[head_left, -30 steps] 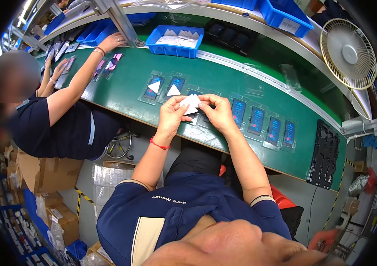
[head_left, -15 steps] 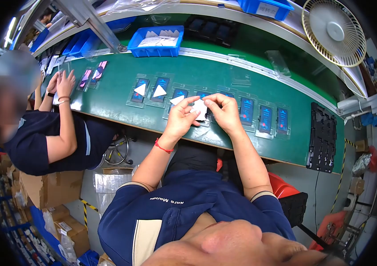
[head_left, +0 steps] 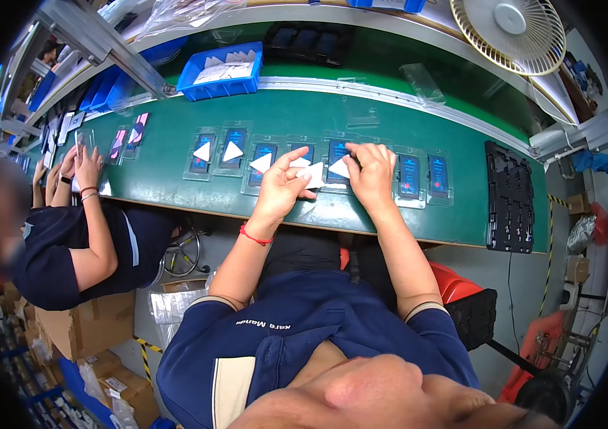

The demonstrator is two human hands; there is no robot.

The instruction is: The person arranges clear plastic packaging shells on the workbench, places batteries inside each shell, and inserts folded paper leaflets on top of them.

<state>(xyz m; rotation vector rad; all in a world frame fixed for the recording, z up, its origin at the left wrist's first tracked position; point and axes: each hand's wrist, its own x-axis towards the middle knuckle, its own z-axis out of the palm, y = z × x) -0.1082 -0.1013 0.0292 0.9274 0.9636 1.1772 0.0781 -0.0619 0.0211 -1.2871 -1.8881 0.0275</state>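
Note:
A small stack of white triangular pieces (head_left: 311,176) is pinched between the thumb and fingers of my left hand (head_left: 280,187). My right hand (head_left: 373,176) has its thumb and curled fingers at another white triangle (head_left: 339,168), which lies over a dark blue-faced, phone-like device (head_left: 337,148) in a clear plastic tray. Leftward along the row, more such devices carry white triangles, among them one triangle (head_left: 232,151) and another triangle (head_left: 202,151). To the right of my right hand are two devices with red dots, a nearer device (head_left: 409,174) and a farther device (head_left: 438,174).
A blue bin (head_left: 219,74) of white pieces stands at the back of the green table (head_left: 286,114). A black tray (head_left: 510,196) lies at the right end, with a fan (head_left: 509,18) above. Clear plastic trays (head_left: 361,114) lie behind the row. A co-worker (head_left: 82,247) sits at left.
My right hand has parted from the left and moved right with one white triangle, now over a device. The left hand keeps the stack. The camera view has shifted.

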